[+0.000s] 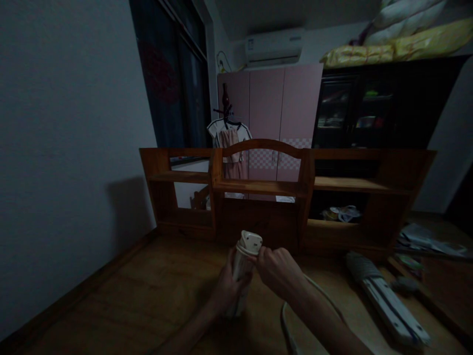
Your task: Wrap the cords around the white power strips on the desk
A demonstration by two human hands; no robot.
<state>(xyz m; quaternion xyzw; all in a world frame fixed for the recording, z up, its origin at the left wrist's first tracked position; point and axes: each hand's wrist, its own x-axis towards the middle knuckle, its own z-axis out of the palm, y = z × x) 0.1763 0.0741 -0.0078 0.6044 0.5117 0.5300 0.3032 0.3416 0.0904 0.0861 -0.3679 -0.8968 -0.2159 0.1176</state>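
Observation:
A white power strip (252,240) stands roughly upright on the wooden tabletop, in the middle of the view. My left hand (229,285) is wrapped round its body from the left. At the upper end, the fingers of my right hand (278,266) are closed on the pale cord, which is looped round the strip just below its top. More of the cord (284,318) trails over the table beneath and beside my right forearm. Poor light leaves the exact pinch hard to make out.
A second power strip (391,305), cord wound round its far end, lies to the right. Behind my hands stands a low wooden shelf unit (258,186). The wall (84,148) borders the table on the left. Papers (428,239) lie beyond the right side.

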